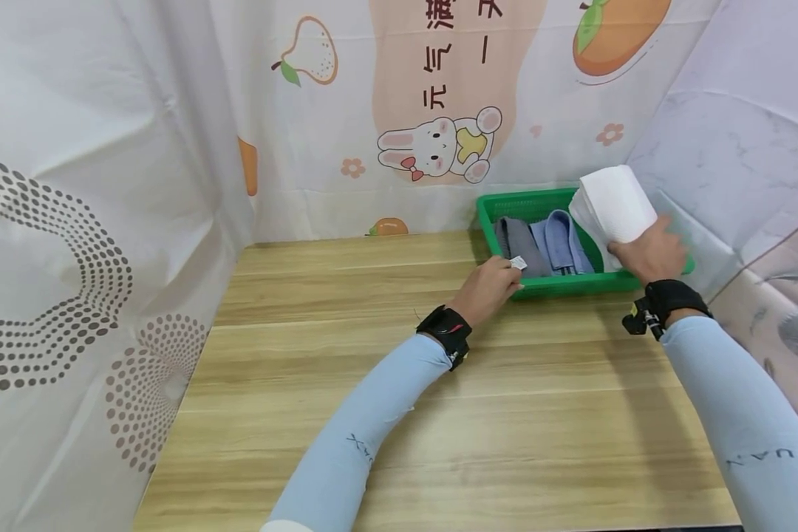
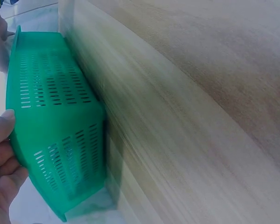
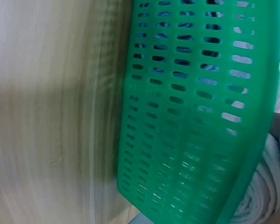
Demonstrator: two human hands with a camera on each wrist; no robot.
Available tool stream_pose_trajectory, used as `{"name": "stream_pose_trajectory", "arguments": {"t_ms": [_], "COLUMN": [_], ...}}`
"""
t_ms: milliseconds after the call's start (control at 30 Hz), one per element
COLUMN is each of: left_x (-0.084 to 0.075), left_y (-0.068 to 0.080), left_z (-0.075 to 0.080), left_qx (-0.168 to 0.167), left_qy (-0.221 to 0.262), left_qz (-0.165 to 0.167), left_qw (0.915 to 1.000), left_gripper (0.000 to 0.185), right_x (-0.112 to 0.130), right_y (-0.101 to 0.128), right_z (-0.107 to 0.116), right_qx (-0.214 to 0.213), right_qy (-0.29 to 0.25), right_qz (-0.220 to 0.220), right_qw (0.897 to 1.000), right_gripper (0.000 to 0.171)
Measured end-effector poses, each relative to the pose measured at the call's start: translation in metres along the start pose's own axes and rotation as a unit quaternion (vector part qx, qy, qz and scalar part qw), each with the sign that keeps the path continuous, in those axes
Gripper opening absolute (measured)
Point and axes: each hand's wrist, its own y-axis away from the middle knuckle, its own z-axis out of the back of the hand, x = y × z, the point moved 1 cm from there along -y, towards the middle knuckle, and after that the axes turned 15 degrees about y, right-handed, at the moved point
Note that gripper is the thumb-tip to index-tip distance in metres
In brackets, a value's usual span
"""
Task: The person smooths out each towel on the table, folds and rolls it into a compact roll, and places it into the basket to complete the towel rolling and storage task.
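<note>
A green plastic basket (image 1: 572, 285) with slotted walls stands at the table's back right. My left hand (image 1: 487, 290) grips its near left corner, thumb (image 2: 3, 122) at the front rim and fingers round the side. A small white tag (image 1: 519, 262) shows just above those fingertips. My right hand (image 1: 655, 253) holds a folded white towel (image 1: 615, 203) at the basket's right end, with the upper part standing above the rim. Its layered edge (image 3: 258, 196) appears beyond the rim in the right wrist view. A folded grey cloth (image 1: 524, 247) and a folded blue cloth (image 1: 561, 244) lie inside on the left.
The wooden table (image 1: 319, 332) extends left and in front of the basket. A printed curtain (image 1: 319, 155) hangs right behind the basket, and pale sheeting (image 1: 738, 148) closes off the right side. White dotted sheeting (image 1: 73, 222) hangs on the left.
</note>
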Motion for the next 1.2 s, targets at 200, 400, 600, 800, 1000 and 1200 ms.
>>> {"name": "stream_pose_trajectory", "arguments": {"t_ms": [200, 400, 600, 800, 1000, 1200], "left_x": [0.0, 0.001, 0.002, 0.003, 0.006, 0.005], "left_y": [0.0, -0.002, -0.003, -0.003, -0.002, -0.002], "left_z": [-0.001, 0.0, 0.0, 0.001, -0.001, 0.0], "left_qx": [-0.003, -0.006, -0.011, -0.01, -0.009, -0.004], "left_qy": [0.003, 0.004, 0.004, 0.002, -0.002, -0.002], "left_qz": [0.001, -0.006, -0.011, -0.013, -0.009, -0.006], "left_qw": [1.0, 1.0, 0.9999, 0.9999, 0.9999, 1.0], "left_gripper": [0.012, 0.012, 0.012, 0.012, 0.013, 0.013], "right_x": [-0.005, -0.012, -0.013, -0.009, -0.007, -0.007], "right_y": [-0.003, -0.009, -0.015, -0.014, -0.014, -0.017], "right_z": [-0.008, -0.013, -0.016, -0.017, -0.02, -0.021], "right_qx": [0.017, 0.017, 0.025, 0.038, 0.059, 0.073], "right_qy": [0.02, 0.029, 0.04, 0.048, 0.051, 0.062], "right_qz": [0.01, 0.021, 0.018, 0.017, 0.017, 0.012], "right_qw": [1.0, 0.999, 0.999, 0.998, 0.997, 0.995], "right_gripper": [0.092, 0.092, 0.091, 0.092, 0.093, 0.093]}}
